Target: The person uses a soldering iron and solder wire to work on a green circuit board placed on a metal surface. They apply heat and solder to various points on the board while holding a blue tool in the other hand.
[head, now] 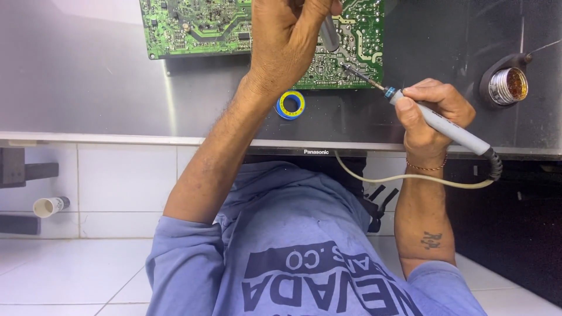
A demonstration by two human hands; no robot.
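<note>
A green circuit board lies at the far side of a steel table. My left hand hovers over the board, closed around a grey cylindrical tool that points down at it. My right hand grips a grey soldering iron like a pen. Its dark tip touches the board's lower right corner, just below the grey tool. A small blue and yellow solder spool stands on the table between my two forearms.
A round metal tin of brass-coloured cleaning wool sits in a dark holder at the right. The iron's pale cable loops off the table's front edge. Below are a white tiled floor and a small white tube.
</note>
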